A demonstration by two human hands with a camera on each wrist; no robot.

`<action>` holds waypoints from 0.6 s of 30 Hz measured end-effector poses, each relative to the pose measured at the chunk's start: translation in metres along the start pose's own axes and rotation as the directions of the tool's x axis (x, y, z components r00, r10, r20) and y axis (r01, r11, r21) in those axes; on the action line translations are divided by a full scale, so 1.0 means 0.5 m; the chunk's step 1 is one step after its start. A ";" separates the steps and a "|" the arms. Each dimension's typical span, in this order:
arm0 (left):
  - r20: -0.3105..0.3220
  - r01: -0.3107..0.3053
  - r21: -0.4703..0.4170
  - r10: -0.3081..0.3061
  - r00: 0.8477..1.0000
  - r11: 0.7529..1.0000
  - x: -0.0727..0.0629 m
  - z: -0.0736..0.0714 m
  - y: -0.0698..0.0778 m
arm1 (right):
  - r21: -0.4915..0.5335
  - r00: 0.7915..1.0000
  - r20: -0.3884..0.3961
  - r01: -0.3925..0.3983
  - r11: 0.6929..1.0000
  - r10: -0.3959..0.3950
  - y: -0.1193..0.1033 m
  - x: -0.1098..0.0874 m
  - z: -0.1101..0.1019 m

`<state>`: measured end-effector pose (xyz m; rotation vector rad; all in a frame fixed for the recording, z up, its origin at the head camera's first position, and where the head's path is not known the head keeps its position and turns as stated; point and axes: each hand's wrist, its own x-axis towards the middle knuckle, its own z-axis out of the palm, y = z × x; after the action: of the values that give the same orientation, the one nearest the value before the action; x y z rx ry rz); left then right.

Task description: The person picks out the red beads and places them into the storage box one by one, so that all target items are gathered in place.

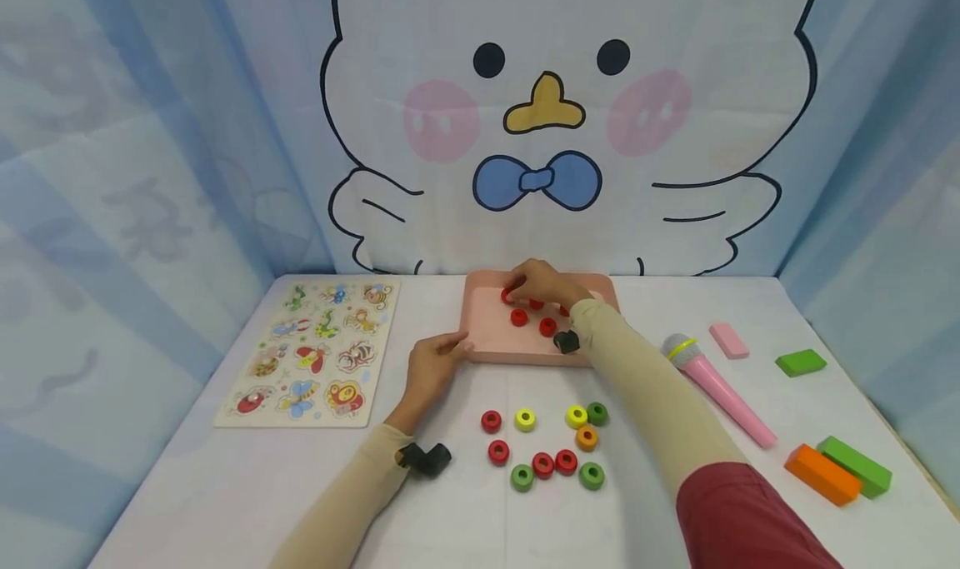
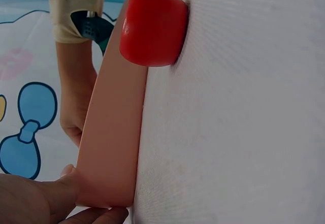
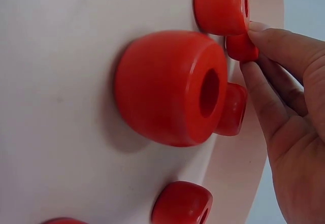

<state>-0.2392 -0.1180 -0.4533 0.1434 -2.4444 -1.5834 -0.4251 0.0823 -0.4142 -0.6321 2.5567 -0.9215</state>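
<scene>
My right hand (image 1: 542, 283) is over the far left part of a pink tray (image 1: 487, 346). Its thumb and fingertips pinch a small red bead (image 3: 240, 47). Several other red beads lie in the tray around it, among them a large-looking red bead (image 3: 152, 84) in the right wrist view, its hole facing the hand. At the tray's near left corner, my left hand (image 1: 433, 369) holds the edge. In the left wrist view its thumb (image 2: 68, 183) is by the upper rim and its fingers are at the lower edge of the tray wall (image 2: 109, 148).
Red, yellow, green and orange beads (image 1: 543, 466) lie in front of the tray. To the left is an animal picture board (image 1: 330, 348). On the right are a pink toy microphone (image 1: 723, 394), a pink block (image 1: 729, 341), green blocks (image 1: 801, 362) and an orange block (image 1: 822, 474).
</scene>
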 end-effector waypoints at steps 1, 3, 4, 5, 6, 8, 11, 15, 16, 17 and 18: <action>0.001 0.003 0.004 -0.003 1.000 1.000 -0.001 0.001 -0.002 | 0.001 1.000 0.002 -0.005 1.000 0.005 0.001 -0.001 0.003; 0.006 0.009 0.006 -0.009 1.000 1.000 -0.004 0.004 -0.007 | 0.005 1.000 0.005 -0.016 1.000 0.016 0.004 -0.006 0.008; 0.008 0.013 0.006 -0.014 1.000 1.000 -0.006 0.005 -0.009 | 0.006 1.000 0.007 -0.021 1.000 0.021 0.006 -0.008 0.011; 0.011 0.016 0.005 -0.017 1.000 1.000 -0.008 0.006 -0.010 | 0.010 1.000 0.008 -0.026 1.000 0.026 0.007 -0.010 0.013; 0.013 0.019 0.001 -0.019 1.000 1.000 -0.009 0.007 -0.011 | 0.013 0.999 0.010 -0.032 0.999 0.032 0.008 -0.013 0.015; 0.015 0.016 0.000 -0.016 1.000 1.000 -0.013 0.008 -0.013 | 0.017 0.999 0.013 -0.038 0.999 0.038 0.010 -0.017 0.018; 0.011 0.011 0.002 -0.011 1.000 1.000 -0.015 0.009 -0.015 | 0.008 0.999 0.007 -0.043 0.999 0.043 0.010 -0.023 0.014; 0.004 0.010 0.009 -0.010 1.000 1.000 -0.008 0.007 -0.009 | -0.013 1.000 -0.026 -0.004 1.000 0.003 -0.005 -0.040 -0.010; 0.003 0.011 0.009 -0.011 1.000 1.000 -0.004 0.005 -0.006 | -0.019 0.999 -0.032 0.018 1.000 -0.019 -0.013 -0.049 -0.019; 0.003 0.014 0.007 -0.014 1.000 1.000 -0.001 0.003 -0.003 | -0.021 0.998 -0.042 0.038 0.999 -0.039 -0.021 -0.059 -0.026; 0.001 0.007 0.005 -0.007 1.000 1.000 0.003 0.001 -0.001 | -0.020 0.997 -0.051 0.051 0.999 -0.052 -0.029 -0.073 -0.033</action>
<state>-0.2407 -0.1180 -0.4537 0.1528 -2.4515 -1.5809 -0.3979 0.0993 -0.3864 -0.6908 2.6083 -0.9432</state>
